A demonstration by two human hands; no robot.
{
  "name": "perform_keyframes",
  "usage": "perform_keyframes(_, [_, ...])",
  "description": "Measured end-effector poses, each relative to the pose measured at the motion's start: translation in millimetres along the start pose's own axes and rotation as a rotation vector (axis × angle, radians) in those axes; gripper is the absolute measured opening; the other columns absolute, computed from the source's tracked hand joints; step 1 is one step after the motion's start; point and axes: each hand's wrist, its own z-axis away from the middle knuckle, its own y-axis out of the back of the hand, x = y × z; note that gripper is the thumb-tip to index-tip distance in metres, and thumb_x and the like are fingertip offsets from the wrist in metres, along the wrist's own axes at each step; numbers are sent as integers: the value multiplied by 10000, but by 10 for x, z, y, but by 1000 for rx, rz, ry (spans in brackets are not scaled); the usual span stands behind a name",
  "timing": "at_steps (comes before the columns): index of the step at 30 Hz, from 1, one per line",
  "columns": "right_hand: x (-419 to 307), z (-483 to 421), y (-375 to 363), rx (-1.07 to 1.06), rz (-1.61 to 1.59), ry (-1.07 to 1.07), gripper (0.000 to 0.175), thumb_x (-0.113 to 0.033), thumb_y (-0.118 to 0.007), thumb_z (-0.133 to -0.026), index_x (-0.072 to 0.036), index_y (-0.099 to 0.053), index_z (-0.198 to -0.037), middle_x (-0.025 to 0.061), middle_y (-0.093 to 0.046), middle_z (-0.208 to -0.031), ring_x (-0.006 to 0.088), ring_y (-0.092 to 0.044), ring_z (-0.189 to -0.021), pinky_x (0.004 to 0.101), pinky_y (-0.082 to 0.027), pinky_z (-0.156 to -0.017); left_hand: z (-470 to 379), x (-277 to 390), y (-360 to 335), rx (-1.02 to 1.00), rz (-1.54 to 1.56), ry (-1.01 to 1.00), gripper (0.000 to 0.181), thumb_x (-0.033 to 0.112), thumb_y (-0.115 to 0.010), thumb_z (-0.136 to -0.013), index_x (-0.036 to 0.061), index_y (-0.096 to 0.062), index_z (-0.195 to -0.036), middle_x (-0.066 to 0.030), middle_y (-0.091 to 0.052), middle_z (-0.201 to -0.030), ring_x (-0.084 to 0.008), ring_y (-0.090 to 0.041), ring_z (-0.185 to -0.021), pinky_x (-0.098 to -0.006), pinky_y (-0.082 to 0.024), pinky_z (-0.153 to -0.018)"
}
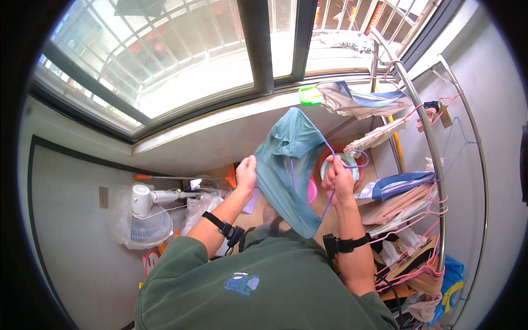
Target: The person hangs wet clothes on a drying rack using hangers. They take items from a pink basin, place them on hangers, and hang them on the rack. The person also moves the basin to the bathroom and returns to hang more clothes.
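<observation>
A teal, thin fabric garment (280,165) hangs stretched in front of me, draped over a purple clothes hanger (328,205). My left hand (246,175) pinches the garment's left edge. In my right hand (339,180) is the hanger, gripped near the base of its hook, with the hook pointing right. Part of the hanger's lower bar shows through the gap in the middle of the garment. The fingertips of my left hand are partly hidden by the cloth.
At the right, a metal clothes rack (433,165) carries several garments on hangers. Basins, one of them pink (312,190), sit on the floor behind the garment. To the left stands a plastic-wrapped electric fan (150,222). A window sill (198,126) runs along the front.
</observation>
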Motion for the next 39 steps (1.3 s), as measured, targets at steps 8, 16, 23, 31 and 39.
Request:
perform_keyframes(8, [17,28,-110,-151,87,-20,308,-333,-437,-1071,-75,-590,-1000,-64,-317,-564,52,-246,-421,234,-204,-384,-258,589,-318,-294,292,84,220,311,-543,-1021,111,-621,-1067,38,-608,-860,-48,-536,-723,-219,-446,-631])
perform_keyframes(16, [-82,127,96,4,275,58,297,-302,-464,-1063,-62,-627,-1005,-76,-342,-565,42,-269,-431,222,-215,-392,-335,933,-368,26,390,-192,310,353,-463,-1064,86,-589,-970,10,-610,-864,-98,-589,-772,-288,-516,-718])
perform_keyframes(23, [-90,148,195,-82,335,93,275,-267,-482,-1055,-41,-631,-1005,-76,-336,-553,40,-261,-429,224,-219,-398,-665,1240,115,-98,419,-159,319,359,-495,-1048,58,-598,-1075,-51,-657,-963,-172,-648,-862,-338,-550,-781])
perform_keyframes(31, [26,97,-100,-116,137,2,275,-267,-486,-1053,-51,-640,-981,-72,-331,-555,43,-248,-432,226,-210,-402,-301,463,-130,74,-252,-548,229,232,-604,-1000,20,-624,-1083,-22,-652,-910,-83,-580,-777,-254,-497,-677])
perform_keyframes(39, [92,40,-45,-35,29,6,286,-295,-461,-1061,-65,-618,-994,-63,-312,-546,57,-236,-408,236,-191,-372,126,114,-437,-347,395,83,252,231,-571,-1026,27,-620,-1165,7,-667,-963,-74,-596,-814,-239,-502,-714])
